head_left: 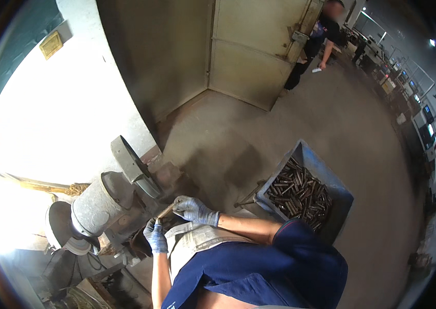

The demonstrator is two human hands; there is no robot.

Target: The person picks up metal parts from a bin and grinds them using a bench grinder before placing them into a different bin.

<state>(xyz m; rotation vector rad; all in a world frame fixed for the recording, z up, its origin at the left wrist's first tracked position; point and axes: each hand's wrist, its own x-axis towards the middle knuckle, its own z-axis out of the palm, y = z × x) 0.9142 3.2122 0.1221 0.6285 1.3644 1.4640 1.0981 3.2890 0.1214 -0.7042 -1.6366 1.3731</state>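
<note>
A short brownish rod-shaped piece [165, 211] spans the gap between my two gloved hands, just in front of a bench grinder [97, 206]. My left hand [156, 238], in a grey-blue work glove, is closed on the rod's lower end. Gripping the upper end is my right hand [193, 210], gloved alike, with its fingers bent round it. The grinder has a wheel under a guard [134, 167] near my hands and another wheel [76, 242] at its far left end. Printed paper [192, 239] covers my lap.
To my right stands a blue bin [331, 185] heaped with dark metal rods [300, 195]. A large metal door [251, 51] stands ahead, with another person [321, 38] beside it. Machines with screens [428, 129] line the far right. Cluttered scrap [89, 293] lies at lower left.
</note>
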